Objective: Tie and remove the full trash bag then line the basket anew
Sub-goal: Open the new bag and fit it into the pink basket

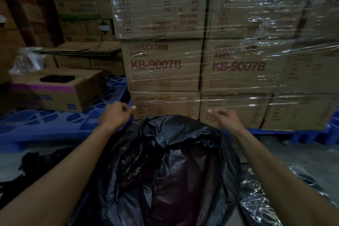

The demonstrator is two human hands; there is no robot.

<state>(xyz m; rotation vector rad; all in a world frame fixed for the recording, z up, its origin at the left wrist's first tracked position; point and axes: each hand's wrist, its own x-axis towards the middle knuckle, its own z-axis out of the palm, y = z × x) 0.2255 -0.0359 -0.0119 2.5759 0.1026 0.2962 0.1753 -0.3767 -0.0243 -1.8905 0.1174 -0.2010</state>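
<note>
Black trash bag [165, 167], draped over the basket nearest the camera, is seen slack and crinkled; thin, slippery film is judged best gathered at its far rim. Left hand [114, 115] and right hand [222, 118] are held loosely curled there, seemingly gripping nothing.

dim storeroom, shrink-wrapped cartons [211, 64] on blue pallets [45, 124]

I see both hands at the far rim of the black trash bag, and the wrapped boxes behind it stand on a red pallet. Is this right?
Not quite. The head view shows the pallet under the wrapped boxes is blue, not red. The rest holds: the left hand and the right hand are at the far rim of the black trash bag.
</note>
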